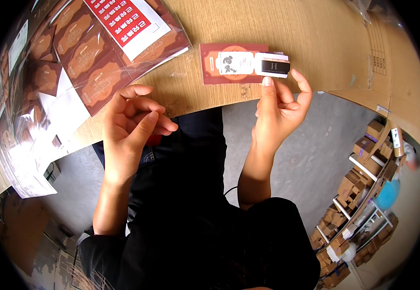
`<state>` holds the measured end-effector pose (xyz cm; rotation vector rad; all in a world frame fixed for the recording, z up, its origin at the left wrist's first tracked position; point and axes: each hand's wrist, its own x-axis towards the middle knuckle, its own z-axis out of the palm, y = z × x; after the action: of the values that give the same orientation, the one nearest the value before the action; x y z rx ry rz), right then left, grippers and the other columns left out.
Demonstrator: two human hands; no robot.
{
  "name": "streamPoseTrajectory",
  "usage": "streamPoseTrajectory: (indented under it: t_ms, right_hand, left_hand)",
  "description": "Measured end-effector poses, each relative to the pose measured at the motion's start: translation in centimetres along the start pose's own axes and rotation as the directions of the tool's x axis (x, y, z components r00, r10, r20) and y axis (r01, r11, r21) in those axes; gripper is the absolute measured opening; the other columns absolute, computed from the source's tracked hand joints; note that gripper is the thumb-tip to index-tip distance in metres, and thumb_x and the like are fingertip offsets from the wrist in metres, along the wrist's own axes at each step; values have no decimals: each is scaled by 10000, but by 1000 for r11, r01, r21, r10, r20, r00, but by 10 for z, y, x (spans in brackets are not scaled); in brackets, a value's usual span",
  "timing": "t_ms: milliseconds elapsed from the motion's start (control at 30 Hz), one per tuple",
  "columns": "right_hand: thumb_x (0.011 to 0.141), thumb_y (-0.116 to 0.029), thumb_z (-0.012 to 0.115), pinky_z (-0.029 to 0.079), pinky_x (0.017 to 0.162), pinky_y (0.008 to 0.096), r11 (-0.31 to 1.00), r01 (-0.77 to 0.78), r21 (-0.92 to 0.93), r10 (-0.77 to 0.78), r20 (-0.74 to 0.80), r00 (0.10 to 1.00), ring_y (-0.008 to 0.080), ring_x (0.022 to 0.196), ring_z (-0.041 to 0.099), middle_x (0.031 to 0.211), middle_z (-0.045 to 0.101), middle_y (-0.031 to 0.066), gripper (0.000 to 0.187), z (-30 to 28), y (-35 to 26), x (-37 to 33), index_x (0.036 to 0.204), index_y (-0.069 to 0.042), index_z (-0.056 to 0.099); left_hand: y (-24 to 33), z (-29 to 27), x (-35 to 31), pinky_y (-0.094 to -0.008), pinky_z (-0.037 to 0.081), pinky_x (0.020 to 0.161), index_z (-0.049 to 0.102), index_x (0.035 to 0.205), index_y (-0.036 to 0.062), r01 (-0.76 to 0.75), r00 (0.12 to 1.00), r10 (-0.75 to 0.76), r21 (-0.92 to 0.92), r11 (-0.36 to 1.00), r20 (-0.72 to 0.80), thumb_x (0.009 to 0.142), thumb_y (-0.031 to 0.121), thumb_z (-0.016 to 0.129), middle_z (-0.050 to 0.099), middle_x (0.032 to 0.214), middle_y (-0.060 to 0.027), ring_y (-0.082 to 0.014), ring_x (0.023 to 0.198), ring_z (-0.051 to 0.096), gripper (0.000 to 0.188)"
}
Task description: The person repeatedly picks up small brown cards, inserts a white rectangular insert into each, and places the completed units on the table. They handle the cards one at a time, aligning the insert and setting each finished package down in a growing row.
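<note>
On the wooden table lies a dark red and orange printed card [211, 72], flat near the front edge. A small white label with a black cartoon figure [229, 63] sits on its middle. At its right end is a small thick stack of white and black cards [274, 65]. My right hand [281, 108] pinches this stack, thumb at the near edge and index finger at the right edge. My left hand [131, 128] hovers by the table's front edge, its fingers loosely curled and apart, with nothing visible in them.
Sheets of similar red and orange cards [94, 63] in clear plastic cover the left side, with a red and white sticker sheet [127, 24] on top. An open cardboard box [398, 63] stands on the right. Below right, shelves hold several brown boxes [352, 186].
</note>
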<state>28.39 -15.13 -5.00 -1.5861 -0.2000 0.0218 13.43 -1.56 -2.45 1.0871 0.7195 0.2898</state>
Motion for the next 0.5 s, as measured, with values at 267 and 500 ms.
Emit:
streamPoseTrajectory:
  t_ms: [267,500]
  right_hand:
    - [770,-16,606,305,326,188,993,-100,-62,102,34,994,45,400,423,684,591,113,365,-2,-10,5,1062,-11,387]
    - [769,-2,598,307,301,200,983,-161,-83,161,-11,987,57,374,431,655,566,101,314,-4,-10,7,1013,0,399]
  left_hand:
    - [0,-1,0,-255,504,638,391,1101,-17,-4,1000,4,6,1000,-1,821,-60,435,512,871,-108,-192,707,605,287]
    - [1,1,-1,-249,500,641,392,1097,-19,-11,1000,11,23,1000,4,822,-63,429,510,875,-106,-188,711,604,281]
